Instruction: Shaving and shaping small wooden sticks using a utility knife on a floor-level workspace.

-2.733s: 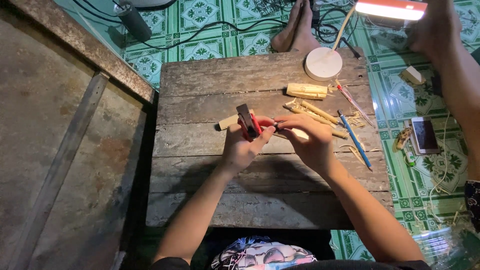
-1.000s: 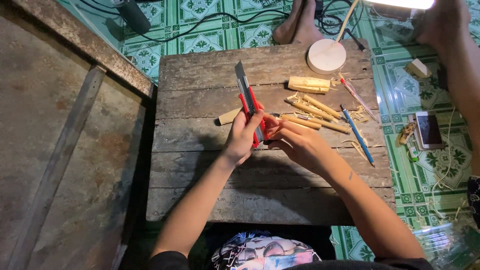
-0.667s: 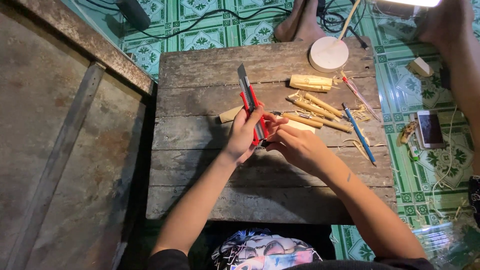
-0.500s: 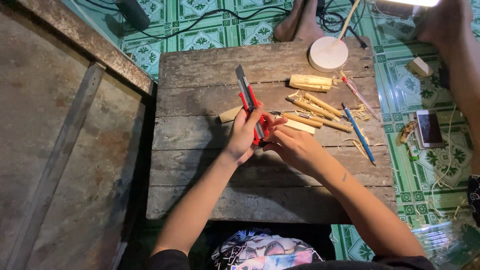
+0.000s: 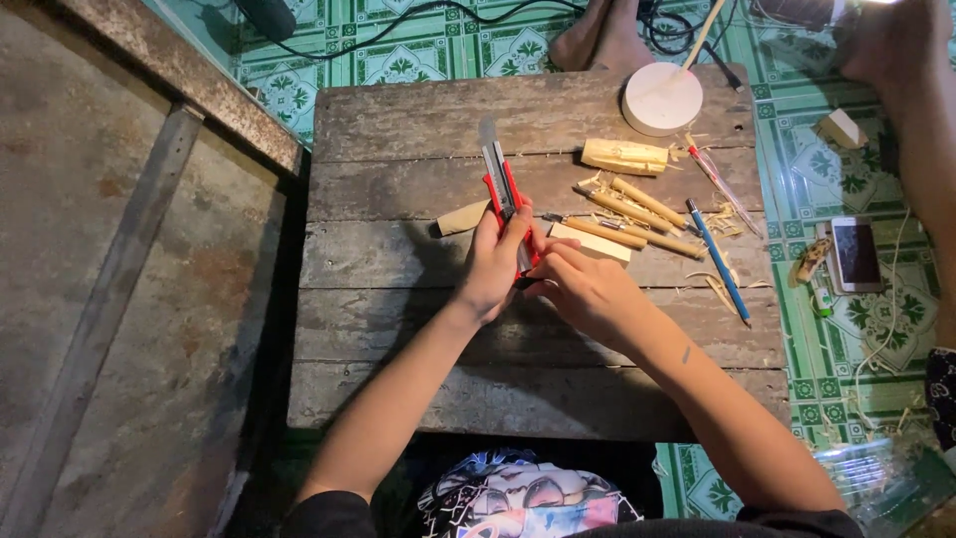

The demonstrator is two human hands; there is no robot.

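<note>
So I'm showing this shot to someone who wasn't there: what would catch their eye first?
Most likely the red utility knife, blade out and pointing away, gripped by the left hand with the right hand at its near end, mid wooden table. Next, the pale wood sticks and shavings right of the hands, with a round white lamp base at the far edge.

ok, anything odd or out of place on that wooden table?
Mostly clutter: pale wood shavings lie scattered around the carved sticks. The red utility knife, held in the left hand with the right hand at its base, has its blade extended. Nothing looks spilled or broken.
</note>
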